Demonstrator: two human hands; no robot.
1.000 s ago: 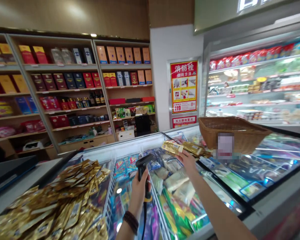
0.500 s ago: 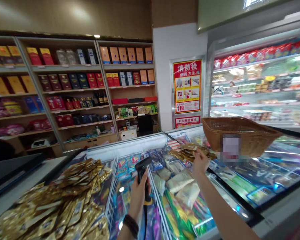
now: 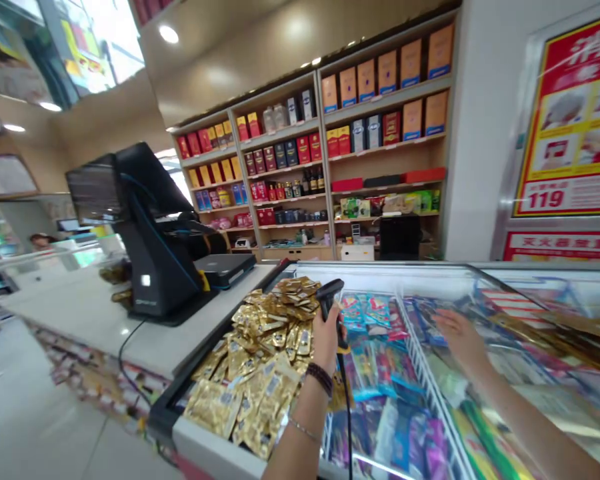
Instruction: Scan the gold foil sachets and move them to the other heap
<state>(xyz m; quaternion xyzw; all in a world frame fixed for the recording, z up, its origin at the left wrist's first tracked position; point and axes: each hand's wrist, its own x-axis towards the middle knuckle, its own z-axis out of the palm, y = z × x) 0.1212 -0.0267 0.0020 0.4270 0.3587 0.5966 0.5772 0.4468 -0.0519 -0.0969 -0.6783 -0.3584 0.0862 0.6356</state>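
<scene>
My left hand [image 3: 327, 331] is wrapped round a black handheld scanner [image 3: 331, 291], whose cord hangs down over the freezer. Just left of it lies a heap of gold foil packets [image 3: 267, 340] on the freezer's glass top. Over the glass to the right hovers my right hand [image 3: 457, 333], fingers spread, with nothing seen in it. A smaller pile of gold packets [image 3: 570, 337] lies further right, partly smeared by motion. Under the glass are colourful frozen packages [image 3: 380, 367] in wire baskets.
On the left a white counter [image 3: 95, 327] carries a black checkout terminal [image 3: 155, 247] and a flat black device [image 3: 225, 267]. Shelves of boxes [image 3: 280, 155] line the back wall. A red poster [image 3: 575, 120] hangs at the right. A person's head [image 3: 41, 241] shows far left.
The view has swung left, bringing in the counter and terminal; the wicker basket has left view. My right hand has moved off the right-hand gold packets, and its fingers have opened.
</scene>
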